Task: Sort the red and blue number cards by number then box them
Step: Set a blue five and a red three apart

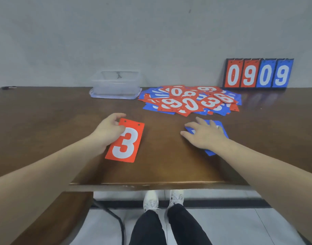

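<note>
A red card with a white 3 (127, 144) lies on the brown table (160, 167), near its front. My left hand (108, 129) pinches this card at its upper left edge. To the right, my right hand (203, 134) lies flat with spread fingers on a blue card (220, 129), hiding most of it and its number. Behind both hands a loose heap of red and blue number cards (188, 99) spreads over the table. A clear plastic box (116, 84) stands at the back, left of the heap, on its lid.
A scoreboard stand (257, 73) showing 0 9 0 9 in red and blue leans against the grey wall at the back right. A small dark object (9, 87) lies at the far left edge. The table's front edge runs just below my forearms.
</note>
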